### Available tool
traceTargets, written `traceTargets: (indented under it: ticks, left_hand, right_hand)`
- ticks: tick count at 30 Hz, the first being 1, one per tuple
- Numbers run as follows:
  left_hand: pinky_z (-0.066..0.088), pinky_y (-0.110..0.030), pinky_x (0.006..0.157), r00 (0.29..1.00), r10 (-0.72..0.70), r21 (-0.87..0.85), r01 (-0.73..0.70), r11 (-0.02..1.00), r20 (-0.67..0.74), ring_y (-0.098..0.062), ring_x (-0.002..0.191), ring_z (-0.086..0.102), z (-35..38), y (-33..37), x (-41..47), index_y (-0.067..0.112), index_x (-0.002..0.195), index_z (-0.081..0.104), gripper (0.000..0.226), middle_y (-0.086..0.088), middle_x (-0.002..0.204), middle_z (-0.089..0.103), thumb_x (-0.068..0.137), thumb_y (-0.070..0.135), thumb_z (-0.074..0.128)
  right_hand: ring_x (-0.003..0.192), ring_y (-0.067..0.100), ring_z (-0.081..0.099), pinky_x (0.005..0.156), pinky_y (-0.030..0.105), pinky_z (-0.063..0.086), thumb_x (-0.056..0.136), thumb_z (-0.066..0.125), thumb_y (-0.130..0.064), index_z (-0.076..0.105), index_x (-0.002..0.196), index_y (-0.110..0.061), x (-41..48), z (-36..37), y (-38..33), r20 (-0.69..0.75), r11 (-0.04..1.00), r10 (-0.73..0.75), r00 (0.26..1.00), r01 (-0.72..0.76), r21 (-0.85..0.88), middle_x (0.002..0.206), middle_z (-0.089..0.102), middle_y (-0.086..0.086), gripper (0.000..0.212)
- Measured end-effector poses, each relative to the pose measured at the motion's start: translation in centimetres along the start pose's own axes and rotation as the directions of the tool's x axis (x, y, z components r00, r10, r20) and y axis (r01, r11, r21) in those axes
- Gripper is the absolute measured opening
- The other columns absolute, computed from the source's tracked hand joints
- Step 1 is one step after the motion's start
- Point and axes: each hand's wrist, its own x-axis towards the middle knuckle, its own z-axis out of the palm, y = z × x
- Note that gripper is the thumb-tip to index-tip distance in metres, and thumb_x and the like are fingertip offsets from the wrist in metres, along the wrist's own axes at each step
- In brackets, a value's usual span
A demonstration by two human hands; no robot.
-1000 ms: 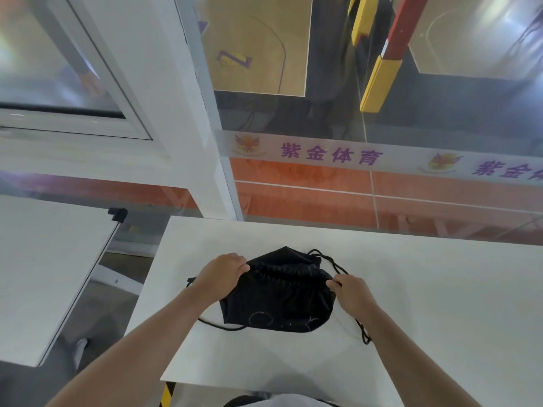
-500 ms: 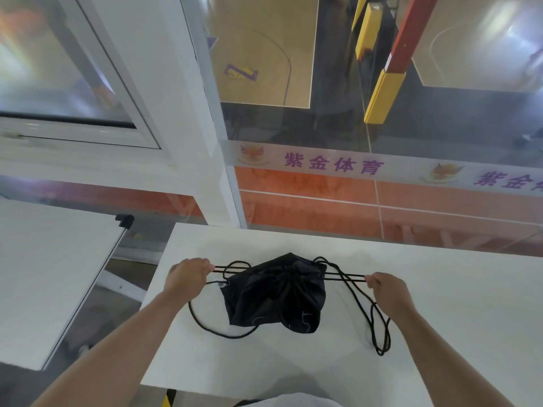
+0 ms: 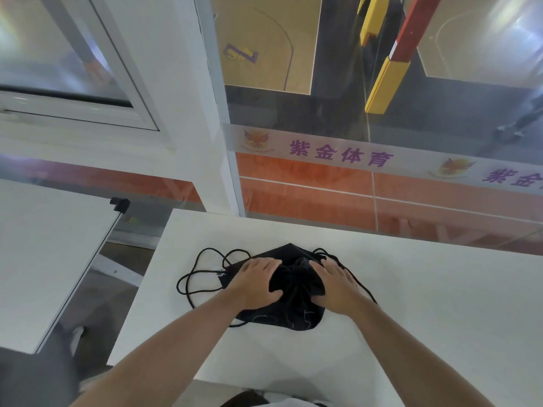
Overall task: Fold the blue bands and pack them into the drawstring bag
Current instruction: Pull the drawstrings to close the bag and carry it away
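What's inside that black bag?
Cannot be seen: the bag is cinched shut, and its black cloth hides any contents. Both hands, left and right, press flat on top; its cords lie loose on the table.

bag [image 3: 293, 292] on table [image 3: 440, 289], cord loops [image 3: 199, 277] to its left (hands atop).

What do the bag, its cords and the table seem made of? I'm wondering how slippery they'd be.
Bag: thin black fabric, probably a synthetic weave; it gathers into soft wrinkles under the hands and has little sheen. Cords: black braided rope, by its loose limp loops. Table: smooth white matte top, likely laminate; what lies beneath cannot be told.
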Motion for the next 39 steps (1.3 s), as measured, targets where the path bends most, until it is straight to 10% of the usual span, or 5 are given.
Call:
traceTargets:
  ticks: [7,15,39]
  left_hand:
    - [0.014,-0.044,0.122,0.995,-0.057,0.104,0.066,0.992,-0.08,-0.021,0.132,0.043,2.9,1.6,2.4,0.023,0.143,0.041,0.059,0.002,0.137,0.051,0.093,0.051,0.054]
    - [0.024,-0.033,0.113,0.946,-0.125,-0.033,0.12,0.992,-0.299,-0.018,0.119,0.051,0.9,2.7,0.6,0.022,0.128,0.057,0.035,0.005,0.124,0.062,0.099,0.038,0.048]
    - [0.043,-0.036,0.097,0.519,-0.345,-0.177,0.346,0.921,-0.782,-0.02,0.102,0.057,-6.8,13.2,-17.7,0.02,0.117,0.06,0.024,0.002,0.111,0.064,0.101,0.032,0.046]
  right_hand:
    - [0.145,0.023,0.028,0.12,0.043,0.02,0.087,0.063,-0.048,0.039,0.146,-0.031,2.6,2.9,-0.3,-0.144,0.998,0.057,0.988,-0.051,0.042,0.154,0.039,-0.003,0.065]
    - [0.088,0.022,0.063,0.082,0.037,0.046,0.084,0.047,-0.04,0.056,0.09,-0.036,2.0,0.0,-0.7,-0.307,0.985,-0.033,0.951,0.083,0.153,0.085,0.067,-0.014,0.011]
    - [0.086,0.018,0.065,0.079,0.033,0.051,0.096,0.051,-0.025,0.066,0.108,-0.025,-12.5,-10.5,-9.9,-0.449,0.807,-0.503,0.738,0.587,0.061,0.095,0.069,-0.006,0.019]
